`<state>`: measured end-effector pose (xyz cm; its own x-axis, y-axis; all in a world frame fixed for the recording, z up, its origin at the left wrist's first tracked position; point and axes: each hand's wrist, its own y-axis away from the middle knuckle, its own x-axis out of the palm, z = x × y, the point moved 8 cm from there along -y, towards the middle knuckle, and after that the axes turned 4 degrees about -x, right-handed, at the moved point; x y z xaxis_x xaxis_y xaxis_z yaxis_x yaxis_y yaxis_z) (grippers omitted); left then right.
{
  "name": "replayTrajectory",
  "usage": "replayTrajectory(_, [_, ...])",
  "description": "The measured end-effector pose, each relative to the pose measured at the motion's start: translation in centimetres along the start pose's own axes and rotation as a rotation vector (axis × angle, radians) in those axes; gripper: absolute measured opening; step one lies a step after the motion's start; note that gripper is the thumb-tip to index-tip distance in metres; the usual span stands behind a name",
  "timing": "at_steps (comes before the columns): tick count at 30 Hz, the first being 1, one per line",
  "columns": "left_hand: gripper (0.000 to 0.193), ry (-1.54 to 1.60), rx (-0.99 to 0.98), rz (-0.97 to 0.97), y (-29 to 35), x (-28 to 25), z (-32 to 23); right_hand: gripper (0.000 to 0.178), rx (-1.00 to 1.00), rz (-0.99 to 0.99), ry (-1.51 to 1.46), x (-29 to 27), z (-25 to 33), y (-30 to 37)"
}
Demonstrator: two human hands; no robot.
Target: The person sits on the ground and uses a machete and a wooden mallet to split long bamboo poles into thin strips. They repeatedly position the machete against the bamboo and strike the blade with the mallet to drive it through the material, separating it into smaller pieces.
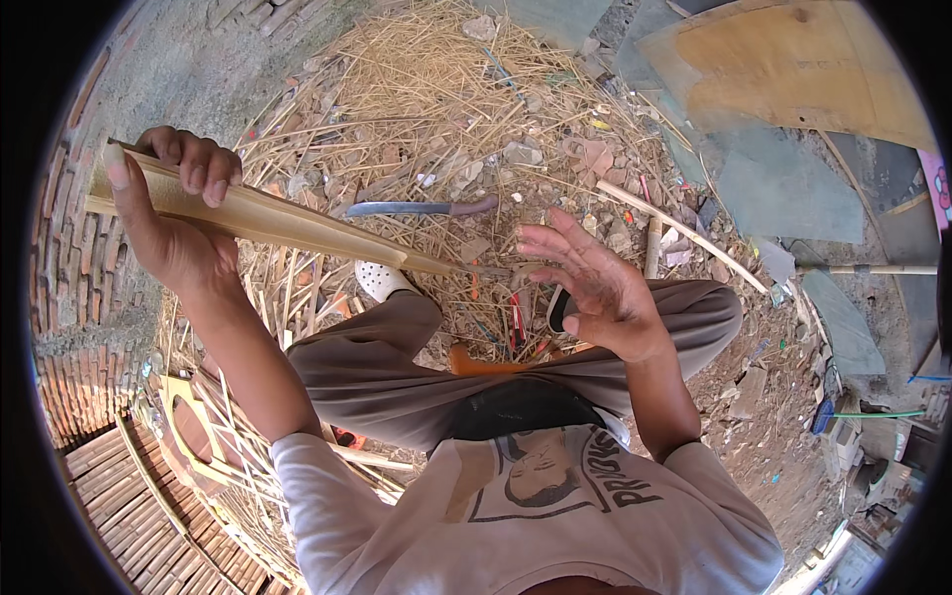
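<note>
My left hand (183, 193) grips the wide end of a long split length of bamboo (317, 227), its thumb on the near side and its fingers curled over the far edge. The pale bamboo slants down to the right, and its narrow end lies between my knees. My right hand (600, 293) hovers to the right of that end, palm up with fingers spread, apart from the bamboo. Beyond the bamboo, a machete (416, 208) with a purplish-brown handle rests on the littered ground. A red-handled tool (518, 322) sits between my feet, only partly visible.
Straw-like bamboo shavings (416, 84) heap up ahead. A thin pale stick (684, 236) lies at the right, near flat grey sheets (793, 188) and a brownish board (783, 64). At the left stands a brick wall (59, 248); bamboo slats (159, 506) lie below it.
</note>
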<state>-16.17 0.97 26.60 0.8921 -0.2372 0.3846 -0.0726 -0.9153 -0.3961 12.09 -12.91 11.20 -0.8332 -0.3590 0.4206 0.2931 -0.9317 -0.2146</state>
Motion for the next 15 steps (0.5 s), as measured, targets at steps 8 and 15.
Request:
replayTrajectory(8, [0.039, 0.052, 0.006, 0.028, 2.0, -1.4, -1.4, 0.094, -0.009, 0.088, 0.088, 2.7, -0.3, -1.5])
replayTrajectory(15, [0.046, -0.009, 0.033, -0.053, 2.9, -3.7, -2.1, 0.096, 0.03, 0.108, -0.179, 4.2, -1.3, -2.4])
